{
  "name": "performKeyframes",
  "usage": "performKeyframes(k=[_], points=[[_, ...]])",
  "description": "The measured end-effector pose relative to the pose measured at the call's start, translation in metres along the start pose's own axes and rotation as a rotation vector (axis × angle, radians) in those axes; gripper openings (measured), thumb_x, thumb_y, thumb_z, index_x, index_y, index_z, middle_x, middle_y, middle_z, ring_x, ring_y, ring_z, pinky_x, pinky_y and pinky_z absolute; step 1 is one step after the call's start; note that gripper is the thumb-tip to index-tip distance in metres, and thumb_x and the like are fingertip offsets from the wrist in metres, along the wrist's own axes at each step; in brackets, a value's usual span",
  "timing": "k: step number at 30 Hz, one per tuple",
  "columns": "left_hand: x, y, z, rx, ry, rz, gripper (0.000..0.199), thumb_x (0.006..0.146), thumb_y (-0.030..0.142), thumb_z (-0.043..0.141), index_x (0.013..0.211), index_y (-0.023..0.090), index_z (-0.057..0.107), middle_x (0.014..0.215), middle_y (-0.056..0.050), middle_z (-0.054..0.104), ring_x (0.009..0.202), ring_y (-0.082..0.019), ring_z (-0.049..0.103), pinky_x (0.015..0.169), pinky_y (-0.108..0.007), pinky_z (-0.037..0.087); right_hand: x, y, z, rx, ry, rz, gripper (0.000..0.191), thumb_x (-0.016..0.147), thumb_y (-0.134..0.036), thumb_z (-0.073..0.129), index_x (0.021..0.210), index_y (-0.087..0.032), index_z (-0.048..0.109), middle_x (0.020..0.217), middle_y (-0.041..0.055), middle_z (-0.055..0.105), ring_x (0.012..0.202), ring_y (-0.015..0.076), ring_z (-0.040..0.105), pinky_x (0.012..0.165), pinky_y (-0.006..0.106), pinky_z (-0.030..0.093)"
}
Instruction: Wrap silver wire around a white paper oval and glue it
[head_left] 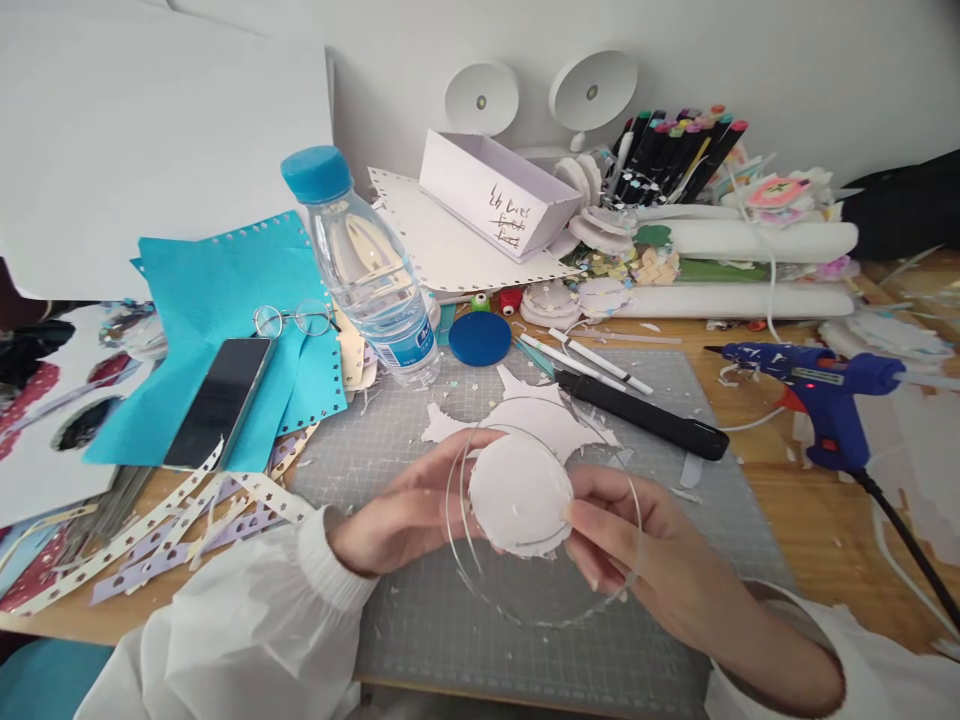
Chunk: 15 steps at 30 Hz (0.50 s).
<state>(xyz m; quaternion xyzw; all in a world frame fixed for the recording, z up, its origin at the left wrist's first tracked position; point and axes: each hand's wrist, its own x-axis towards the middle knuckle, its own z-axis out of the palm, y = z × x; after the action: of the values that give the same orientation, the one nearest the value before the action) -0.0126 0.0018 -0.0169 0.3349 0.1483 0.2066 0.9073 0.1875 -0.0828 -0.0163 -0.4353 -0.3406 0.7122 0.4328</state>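
Note:
Between my two hands, above the cutting mat (465, 640), is a round white disc (520, 495) with a rough, ragged edge. My left hand (420, 500) has its fingers closed around the disc's left side, partly hidden behind it. The thumb and fingers of my right hand (630, 530) pinch its right edge. A thin looped strand (525, 622), wire or clear cord, circles around the disc and passes by both hands. Just beyond lies a torn white scrap (536, 415) with jagged points.
A water bottle (375, 280) and a blue round lid (480, 339) stand past the mat's far edge. A black cutter (637, 410) lies on the mat. On the right is a blue glue gun (817, 385) with its cord; a phone (221, 400) lies left on blue paper (172, 330).

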Motion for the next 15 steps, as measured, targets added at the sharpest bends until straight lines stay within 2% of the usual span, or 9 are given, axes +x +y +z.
performKeyframes(k=[4, 6, 10, 15], points=[[-0.001, -0.005, -0.003, 0.167, -0.069, 0.111, 0.079, 0.066, 0.023, 0.079, 0.136, 0.033, 0.043, 0.13, -0.008, 0.051, 0.113, -0.025, 0.054, 0.088, -0.033, 0.049, -0.001, -0.001, 0.002, -0.002, 0.011, -0.018, 0.032, 0.085, -0.046, 0.063, 0.077, -0.017, 0.054, 0.05, -0.0067, 0.048, 0.04, 0.0032, 0.034, 0.037, 0.016, 0.026], [-0.001, -0.009, -0.006, 0.219, -0.096, 0.153, 0.084, 0.065, 0.023, 0.08, 0.138, 0.037, 0.04, 0.132, -0.007, 0.05, 0.117, -0.027, 0.052, 0.09, -0.037, 0.047, -0.001, 0.0, 0.003, -0.01, 0.005, -0.017, 0.032, 0.086, -0.046, 0.062, 0.076, -0.017, 0.053, 0.05, -0.0068, 0.048, 0.039, 0.0031, 0.034, 0.037, 0.017, 0.026], [0.001, -0.011, -0.006, 0.26, -0.049, 0.203, 0.079, 0.062, 0.02, 0.083, 0.131, 0.038, 0.05, 0.128, -0.005, 0.055, 0.116, -0.026, 0.054, 0.093, -0.036, 0.045, -0.001, 0.003, 0.003, -0.002, -0.02, -0.005, 0.033, 0.086, -0.046, 0.061, 0.075, -0.017, 0.053, 0.051, -0.0059, 0.05, 0.039, 0.0031, 0.036, 0.038, 0.017, 0.027], [0.003, -0.007, -0.001, 0.26, 0.025, 0.241, 0.071, 0.057, 0.02, 0.086, 0.121, 0.03, 0.06, 0.113, -0.004, 0.062, 0.108, -0.023, 0.057, 0.095, -0.033, 0.043, -0.002, 0.003, 0.005, 0.018, -0.098, -0.033, 0.031, 0.087, -0.046, 0.06, 0.079, -0.016, 0.057, 0.053, -0.0036, 0.055, 0.04, 0.0043, 0.039, 0.038, 0.017, 0.029]])
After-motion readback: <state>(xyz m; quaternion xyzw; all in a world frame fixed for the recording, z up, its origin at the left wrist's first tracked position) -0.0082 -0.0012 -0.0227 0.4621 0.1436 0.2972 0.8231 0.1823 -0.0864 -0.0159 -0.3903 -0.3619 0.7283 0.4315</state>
